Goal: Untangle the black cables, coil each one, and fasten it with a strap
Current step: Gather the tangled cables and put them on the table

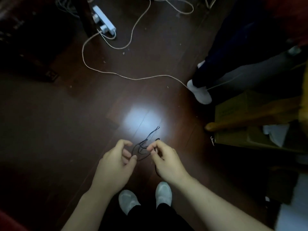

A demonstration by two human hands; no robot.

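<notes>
A thin black cable [144, 144] hangs in loose tangled loops between my two hands, above the dark wooden floor. My right hand [166, 161] pinches a strand between thumb and forefinger, and a length of cable trails down under its palm. My left hand [116, 161] has its fingers curled, with thumb and fingertips touching the left side of the loops. One end of the cable sticks up into the bright light patch [143, 120] on the floor. No strap is in view.
My two white shoes [145, 199] stand below my hands. Another person's legs and white shoe [200, 93] are at the right. A white power strip [104, 20] and long white cord [116, 74] lie ahead. Cardboard box [260, 120] stands right; dark furniture left.
</notes>
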